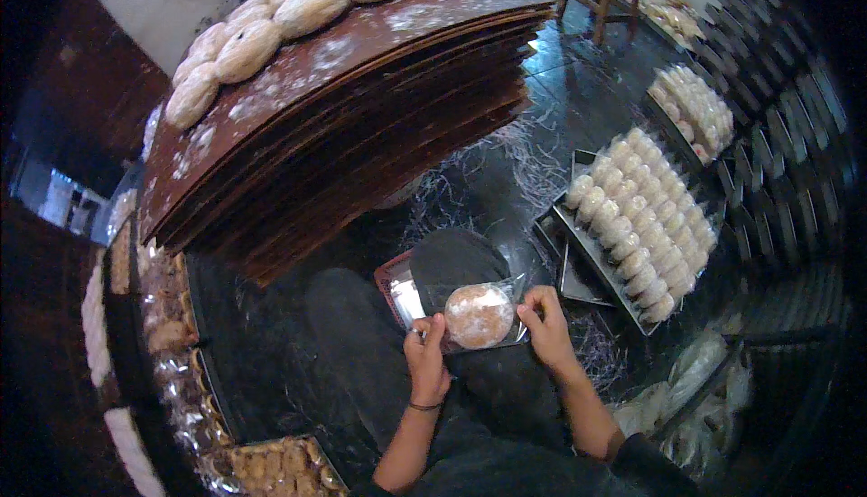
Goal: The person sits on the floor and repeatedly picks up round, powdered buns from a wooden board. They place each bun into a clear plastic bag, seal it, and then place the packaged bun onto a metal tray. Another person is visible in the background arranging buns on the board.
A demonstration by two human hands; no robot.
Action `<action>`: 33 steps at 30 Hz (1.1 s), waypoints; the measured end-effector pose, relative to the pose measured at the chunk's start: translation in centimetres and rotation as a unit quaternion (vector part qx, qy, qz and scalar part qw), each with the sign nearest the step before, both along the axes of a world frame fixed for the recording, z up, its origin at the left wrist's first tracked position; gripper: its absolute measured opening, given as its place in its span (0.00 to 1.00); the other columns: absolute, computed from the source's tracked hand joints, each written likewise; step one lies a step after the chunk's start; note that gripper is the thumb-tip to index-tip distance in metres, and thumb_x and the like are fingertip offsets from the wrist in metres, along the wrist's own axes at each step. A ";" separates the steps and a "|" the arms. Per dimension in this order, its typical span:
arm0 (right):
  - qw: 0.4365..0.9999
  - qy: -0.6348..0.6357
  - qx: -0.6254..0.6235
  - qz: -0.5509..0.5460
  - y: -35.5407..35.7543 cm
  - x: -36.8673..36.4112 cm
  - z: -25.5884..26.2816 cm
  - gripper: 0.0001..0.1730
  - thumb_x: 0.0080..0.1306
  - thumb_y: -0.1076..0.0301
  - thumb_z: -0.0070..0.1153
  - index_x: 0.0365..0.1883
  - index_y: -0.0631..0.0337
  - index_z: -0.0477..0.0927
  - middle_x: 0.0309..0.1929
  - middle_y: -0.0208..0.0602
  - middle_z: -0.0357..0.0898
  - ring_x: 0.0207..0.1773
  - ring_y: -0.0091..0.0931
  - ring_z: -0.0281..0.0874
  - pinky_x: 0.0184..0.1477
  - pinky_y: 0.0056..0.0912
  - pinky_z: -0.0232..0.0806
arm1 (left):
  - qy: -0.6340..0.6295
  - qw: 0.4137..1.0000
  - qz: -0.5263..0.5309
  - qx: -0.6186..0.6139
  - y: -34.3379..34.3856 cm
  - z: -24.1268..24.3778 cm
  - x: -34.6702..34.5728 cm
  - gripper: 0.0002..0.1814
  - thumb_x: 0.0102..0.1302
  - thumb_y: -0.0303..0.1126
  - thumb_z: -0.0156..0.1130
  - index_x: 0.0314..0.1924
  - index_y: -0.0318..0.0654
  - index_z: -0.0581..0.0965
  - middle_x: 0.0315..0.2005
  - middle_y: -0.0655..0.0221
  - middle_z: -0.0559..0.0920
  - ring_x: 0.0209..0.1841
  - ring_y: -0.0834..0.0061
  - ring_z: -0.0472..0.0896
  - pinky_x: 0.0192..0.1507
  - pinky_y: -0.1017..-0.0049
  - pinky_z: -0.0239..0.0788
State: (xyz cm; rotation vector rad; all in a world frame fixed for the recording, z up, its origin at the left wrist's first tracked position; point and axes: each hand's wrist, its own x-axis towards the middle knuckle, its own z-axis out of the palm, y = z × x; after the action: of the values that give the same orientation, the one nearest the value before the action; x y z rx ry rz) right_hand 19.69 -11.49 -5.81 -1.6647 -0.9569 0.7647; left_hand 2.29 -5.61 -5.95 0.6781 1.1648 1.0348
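A round, browned bun (479, 316) dusted with white flour lies inside a clear plastic bag (509, 285) above my lap. My left hand (428, 355) pinches the bag's left edge between thumb and finger, with a dark band around the wrist. On the other side, my right hand (546, 327) grips the bag's right edge near its upper corner. Behind the bag, a red plastic basket (387, 279) with a shiny clear sheet or bags in it rests by my legs, partly hidden by my knee.
Ahead stands a stack of brown boards (352, 124) bearing floured loaves (311, 9). To the right, wrapped buns (637, 219) fill a metal tray (603, 266). Plastic strips (440, 205) litter the floor. Trays of browned baked goods (284, 466) line the left; a wooden stool (603, 2) stands far back.
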 end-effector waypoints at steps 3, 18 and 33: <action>0.963 0.255 0.027 0.087 0.6 1.8 -0.5 0.11 0.61 0.68 0.54 0.37 0.65 0.71 0.45 0.38 0.70 0.50 0.29 0.66 0.54 0.27 0.58 | -0.051 0.989 -0.142 -0.002 1.1 1.8 -0.4 0.08 0.66 0.28 0.54 0.44 0.36 0.71 0.30 0.74 0.74 0.30 0.84 0.71 0.35 0.82 0.66; 0.701 0.575 0.279 -0.317 2.0 11.9 -11.2 0.28 0.63 0.62 0.40 0.60 0.68 0.61 0.60 0.50 0.65 0.62 0.42 0.63 0.64 0.49 0.56 | -0.007 0.979 -0.146 0.142 8.7 5.4 -0.2 0.17 0.70 0.36 0.46 0.52 0.31 0.70 0.47 0.60 0.76 0.46 0.70 0.77 0.49 0.72 0.69; 0.816 0.413 0.066 -0.399 10.2 18.4 -14.0 0.27 0.60 0.65 0.54 0.56 0.55 0.60 0.49 0.42 0.65 0.43 0.33 0.69 0.39 0.36 0.72 | 0.086 0.977 -0.145 0.130 6.9 3.7 -2.5 0.14 0.67 0.29 0.50 0.50 0.31 0.72 0.46 0.61 0.76 0.46 0.72 0.77 0.50 0.73 0.69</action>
State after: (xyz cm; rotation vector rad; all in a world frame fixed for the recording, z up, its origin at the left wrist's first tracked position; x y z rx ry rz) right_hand 38.08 -1.33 -19.78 -1.2188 0.3098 0.6859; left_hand -0.24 1.24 -2.27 1.1285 1.0462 0.8984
